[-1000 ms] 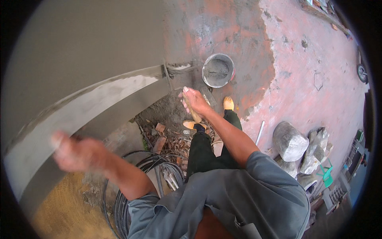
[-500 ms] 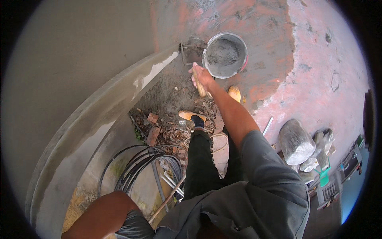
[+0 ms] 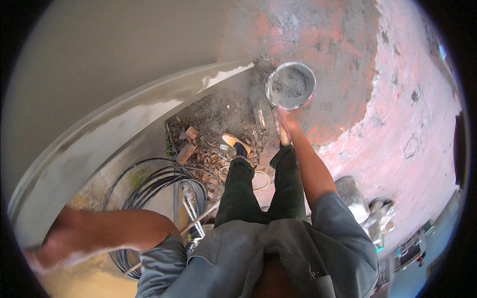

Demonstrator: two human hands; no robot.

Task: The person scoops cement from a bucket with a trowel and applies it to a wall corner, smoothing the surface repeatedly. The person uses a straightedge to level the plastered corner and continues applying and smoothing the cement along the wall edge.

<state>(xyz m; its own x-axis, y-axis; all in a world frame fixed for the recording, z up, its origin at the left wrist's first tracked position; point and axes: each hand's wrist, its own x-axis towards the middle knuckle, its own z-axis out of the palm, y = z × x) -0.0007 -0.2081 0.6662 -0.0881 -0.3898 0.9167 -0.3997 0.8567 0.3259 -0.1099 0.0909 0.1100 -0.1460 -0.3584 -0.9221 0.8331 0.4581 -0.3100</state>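
My right hand [image 3: 285, 120] is wrapped round a wooden handle [image 3: 283, 135] at the near side of a bucket [image 3: 313, 95]. The working end of this wooden-handled tool is hard to make out beside the rim. Grey wet mortar [image 3: 290, 83] fills much of the bucket. Just left of it, a flat trowel with a wooden grip [image 3: 261, 117] is on the ground. My left hand [image 3: 44, 253], far out at lower left, is smeared by motion beside the lower end of a curved concrete ledge [image 3: 134, 111]; its fingers cannot be read.
A coil of black hose [image 3: 144, 191] lies below the ledge, with pipes and a wooden pole [image 3: 201, 217] by it. Broken bricks [image 3: 186, 153] and dry leaves litter the ground near my feet. Wrapped bundles [image 3: 353, 198] stand at right by the pink, partly plastered surface [image 3: 397, 114].
My right hand has shifted from left of the bucket to its near side, and the flat trowel is now apart from it. My left forearm and hand have come into view at lower left.
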